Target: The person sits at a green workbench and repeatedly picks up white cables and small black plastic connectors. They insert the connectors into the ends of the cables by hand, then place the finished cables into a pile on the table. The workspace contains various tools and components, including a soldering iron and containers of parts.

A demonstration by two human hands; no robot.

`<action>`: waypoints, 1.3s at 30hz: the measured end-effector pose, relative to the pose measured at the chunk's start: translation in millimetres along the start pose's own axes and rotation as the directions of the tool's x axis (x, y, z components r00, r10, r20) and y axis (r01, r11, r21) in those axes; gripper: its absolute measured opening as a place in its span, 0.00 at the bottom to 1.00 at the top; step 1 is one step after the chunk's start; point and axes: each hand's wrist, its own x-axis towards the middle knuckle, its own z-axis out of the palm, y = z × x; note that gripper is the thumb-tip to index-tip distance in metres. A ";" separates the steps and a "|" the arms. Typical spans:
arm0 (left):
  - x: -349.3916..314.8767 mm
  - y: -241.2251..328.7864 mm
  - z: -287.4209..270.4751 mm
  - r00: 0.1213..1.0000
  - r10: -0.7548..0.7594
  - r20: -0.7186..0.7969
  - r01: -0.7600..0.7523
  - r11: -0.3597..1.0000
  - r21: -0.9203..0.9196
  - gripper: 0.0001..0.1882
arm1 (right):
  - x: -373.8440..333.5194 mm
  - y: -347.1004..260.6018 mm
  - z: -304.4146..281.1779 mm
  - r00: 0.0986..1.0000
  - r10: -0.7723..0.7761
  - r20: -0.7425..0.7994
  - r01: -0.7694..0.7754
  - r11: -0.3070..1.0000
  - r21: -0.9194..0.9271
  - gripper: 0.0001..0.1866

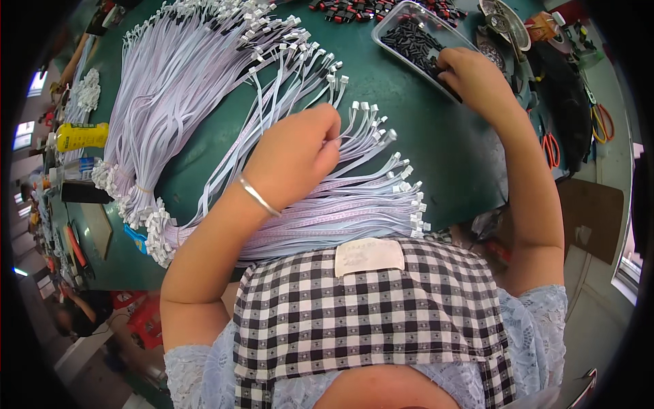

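Note:
My left hand [296, 157], with a bracelet at the wrist, is closed over a spread of flat white-and-pink cables [306, 218] with white plug ends. Thumb and fingers are pressed together, and what lies between them is hidden. To the right, my right hand [480, 82] reaches over the rim of a clear plastic container [446, 92]. Its bent fingers touch a heap of short black tube-like pieces [412, 42], and the fingertips are partly hidden there. A large fanned bundle of the same cables [177, 88] lies at the far left, gathered near its lower end.
Red-and-black parts [361, 9] are scattered at the back of the green table [449, 157]. Orange-handled scissors [550, 150] and a metal dish [504, 24] are on the right. At the left are a yellow bottle [82, 137] and a red-handled tool [76, 247].

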 end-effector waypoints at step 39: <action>8.8 -2.1 9.4 0.975 0.144 -0.169 -0.128 0.987 0.100 0.30 | 8.2 8.1 0.8 0.992 0.017 -0.124 -0.040 0.982 -0.184 0.15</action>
